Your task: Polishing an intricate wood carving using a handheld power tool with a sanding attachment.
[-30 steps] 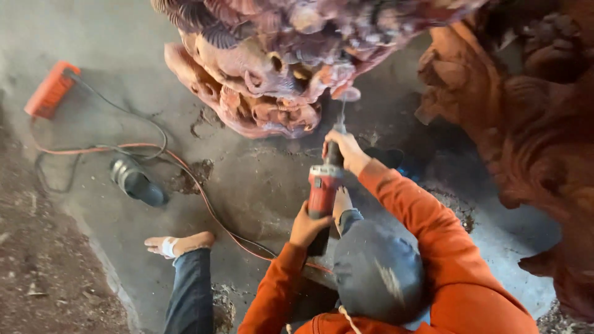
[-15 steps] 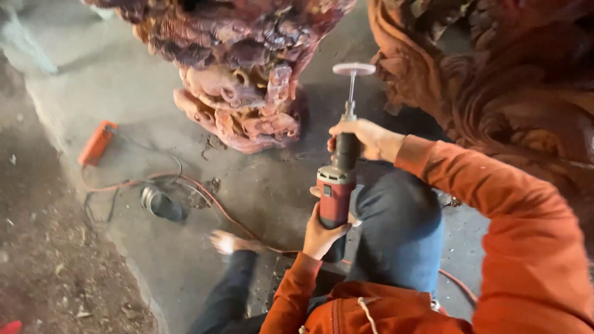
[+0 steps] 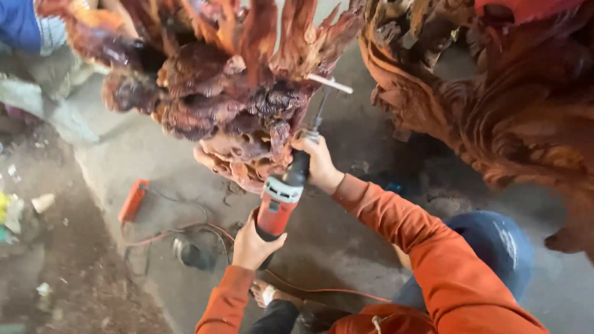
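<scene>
The red and grey power grinder (image 3: 281,199) is held in both hands, its long axis running from lower left to upper right, tilted steeply upward. Its thin metal shaft (image 3: 319,111) carries on along the same line and ends in a small flat disc (image 3: 330,84), which sits against the underside of the gnarled reddish carved root (image 3: 229,93). The left hand (image 3: 255,242) is wrapped shut around the red rear end of the body, at the low end of the tool. The right hand (image 3: 317,162) is closed around the dark neck further up, just below where the shaft begins. So the grinder lies between the two hands, with the working tip well above and ahead of the right one. Both arms wear orange sleeves (image 3: 421,241). A second carved wood piece (image 3: 507,117) stands to the right, apart from the tool. On the concrete floor (image 3: 346,247) below lie an orange cable (image 3: 322,289), an orange plug block (image 3: 133,201) and a dark round tool (image 3: 193,252)
</scene>
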